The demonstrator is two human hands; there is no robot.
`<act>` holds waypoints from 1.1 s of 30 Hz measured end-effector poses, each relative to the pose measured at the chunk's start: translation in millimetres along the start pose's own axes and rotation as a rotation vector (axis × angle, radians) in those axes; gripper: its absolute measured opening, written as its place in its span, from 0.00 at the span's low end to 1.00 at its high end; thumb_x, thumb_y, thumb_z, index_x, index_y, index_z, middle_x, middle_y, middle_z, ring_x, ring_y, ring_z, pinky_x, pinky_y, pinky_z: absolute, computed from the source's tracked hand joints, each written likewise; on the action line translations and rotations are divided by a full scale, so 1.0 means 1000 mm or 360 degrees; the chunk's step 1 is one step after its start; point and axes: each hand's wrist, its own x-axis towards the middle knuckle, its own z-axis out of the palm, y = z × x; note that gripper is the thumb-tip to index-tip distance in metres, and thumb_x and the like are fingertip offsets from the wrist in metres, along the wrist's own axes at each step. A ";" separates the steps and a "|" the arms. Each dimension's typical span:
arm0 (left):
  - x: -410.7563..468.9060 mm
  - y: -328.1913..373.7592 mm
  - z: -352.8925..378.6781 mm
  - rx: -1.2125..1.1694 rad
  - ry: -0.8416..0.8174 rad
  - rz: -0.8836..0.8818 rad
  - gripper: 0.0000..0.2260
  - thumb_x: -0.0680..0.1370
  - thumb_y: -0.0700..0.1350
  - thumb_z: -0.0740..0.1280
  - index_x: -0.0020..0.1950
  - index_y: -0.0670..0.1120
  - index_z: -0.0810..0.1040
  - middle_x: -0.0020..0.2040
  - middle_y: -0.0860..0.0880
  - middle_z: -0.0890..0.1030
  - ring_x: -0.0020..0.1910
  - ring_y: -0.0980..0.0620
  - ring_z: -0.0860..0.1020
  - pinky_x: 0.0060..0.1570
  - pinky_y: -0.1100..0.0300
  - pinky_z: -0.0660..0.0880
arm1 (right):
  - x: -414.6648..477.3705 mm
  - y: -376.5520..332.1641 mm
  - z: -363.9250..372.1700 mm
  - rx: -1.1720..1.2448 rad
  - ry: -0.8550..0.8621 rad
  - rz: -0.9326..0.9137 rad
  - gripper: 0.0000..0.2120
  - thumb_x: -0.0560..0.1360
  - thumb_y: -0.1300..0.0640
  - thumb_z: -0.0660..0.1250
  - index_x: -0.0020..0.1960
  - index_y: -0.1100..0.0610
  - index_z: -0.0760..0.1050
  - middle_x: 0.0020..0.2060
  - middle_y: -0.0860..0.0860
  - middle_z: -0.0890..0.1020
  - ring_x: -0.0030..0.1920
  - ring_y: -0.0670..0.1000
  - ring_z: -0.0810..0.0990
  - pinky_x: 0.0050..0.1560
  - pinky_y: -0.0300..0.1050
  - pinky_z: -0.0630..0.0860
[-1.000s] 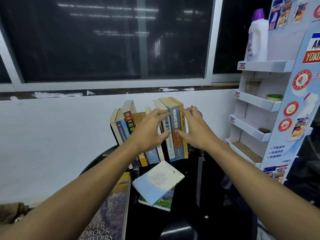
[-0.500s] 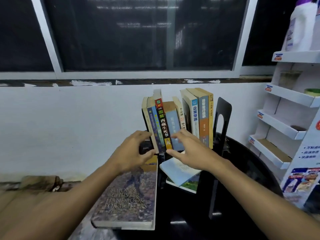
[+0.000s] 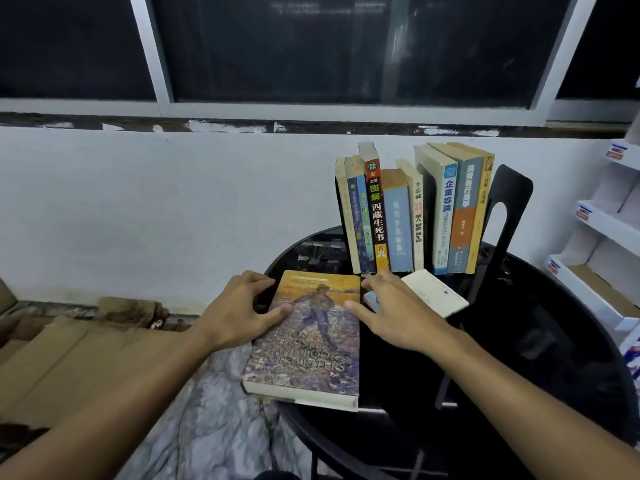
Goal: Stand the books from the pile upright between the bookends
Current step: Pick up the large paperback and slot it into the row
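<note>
Both hands, left point(image 3: 239, 311) and right point(image 3: 394, 311), had dropped from the upright books point(image 3: 412, 209), fingers spread open, onto the flat handbook point(image 3: 308, 344).

- We see a glossy black tabletop point(image 3: 519, 358) at the lower right of the frame.
- We note the large flat book point(image 3: 308, 341) at centre has a painted cover: golden yellow at the top, mottled purple and blue below, with pale lettering.
- We find the small flat book point(image 3: 434, 292) right of centre cream-white.
- In the upright row at upper right, we pick out a red-and-black spine point(image 3: 375, 216) with white characters, a pale blue spine point(image 3: 398, 223), a grey-blue spine with an orange band point(image 3: 464, 216), and a mustard yellow spine point(image 3: 479, 216).
- We see a black bookend point(image 3: 512, 192) at the row's right end.
- We see a white wall point(image 3: 156, 202) and a dark window point(image 3: 329, 46) in pale grey frames.
</note>
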 end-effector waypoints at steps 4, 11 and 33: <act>-0.003 -0.003 0.004 -0.0020 -0.0032 -0.0018 0.52 0.63 0.83 0.50 0.71 0.47 0.77 0.63 0.53 0.72 0.64 0.57 0.66 0.62 0.60 0.65 | -0.001 -0.004 0.006 -0.0011 -0.0065 0.0084 0.22 0.80 0.37 0.60 0.58 0.56 0.73 0.54 0.49 0.70 0.53 0.49 0.72 0.55 0.47 0.71; -0.004 0.004 0.005 -0.0171 -0.0091 -0.0037 0.38 0.72 0.74 0.62 0.64 0.44 0.81 0.60 0.49 0.74 0.58 0.55 0.68 0.59 0.61 0.64 | -0.002 -0.010 0.010 0.0053 -0.0113 0.0157 0.19 0.81 0.38 0.59 0.52 0.55 0.72 0.48 0.49 0.69 0.47 0.48 0.71 0.50 0.46 0.69; -0.019 0.000 0.003 -0.0860 0.0037 -0.0193 0.27 0.70 0.67 0.71 0.50 0.43 0.80 0.54 0.50 0.77 0.51 0.52 0.82 0.53 0.57 0.77 | 0.001 -0.021 0.016 0.0507 0.0320 -0.0044 0.20 0.79 0.45 0.67 0.67 0.53 0.76 0.52 0.50 0.72 0.52 0.49 0.74 0.58 0.42 0.71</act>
